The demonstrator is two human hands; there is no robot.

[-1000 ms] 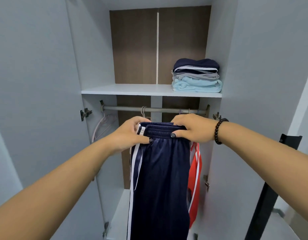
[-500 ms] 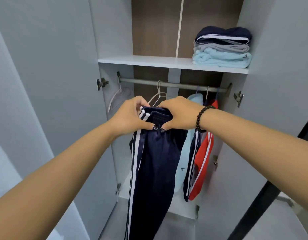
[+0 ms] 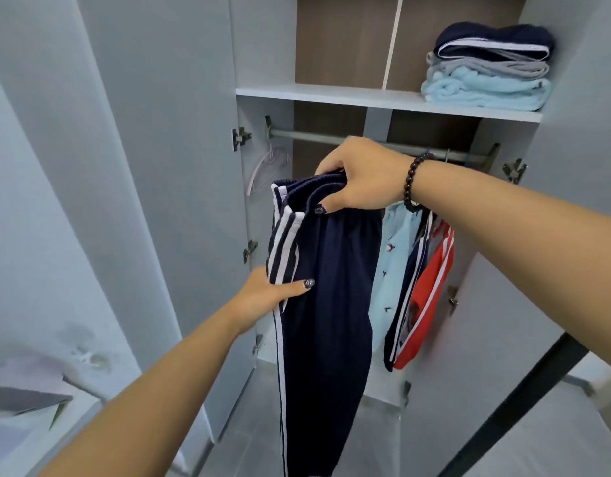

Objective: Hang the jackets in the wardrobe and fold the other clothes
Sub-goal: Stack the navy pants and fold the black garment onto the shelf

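A pair of navy track pants (image 3: 331, 304) with white side stripes hangs lengthwise in front of the open wardrobe (image 3: 200, 132), held up in the air by both hands, its lower end running out of view at the bottom edge. The right hand (image 3: 362, 177), wearing a dark beaded bracelet (image 3: 412, 182) at the wrist, grips the bunched elastic waistband at the top of the pants, fingers curled over the far side and thumb pressed on the near side. The left hand (image 3: 266, 290) holds the striped left edge of the pants lower down, thumb laid across the front of the fabric and the other fingers hidden behind it. Behind the pants, a metal hanging rail (image 3: 307, 136) spans the wardrobe; at the rail's left end hangs an empty pale pink hanger (image 3: 262, 166). To the right of the pants, under the rail, hang a light blue garment with small dark prints (image 3: 388, 270) and beside it a red and navy jacket with white stripes (image 3: 427, 294). Above the rail, on the white shelf (image 3: 331, 94), at its right end sits a stack of folded clothes (image 3: 486, 67): navy on top, grey in the middle, light blue below.
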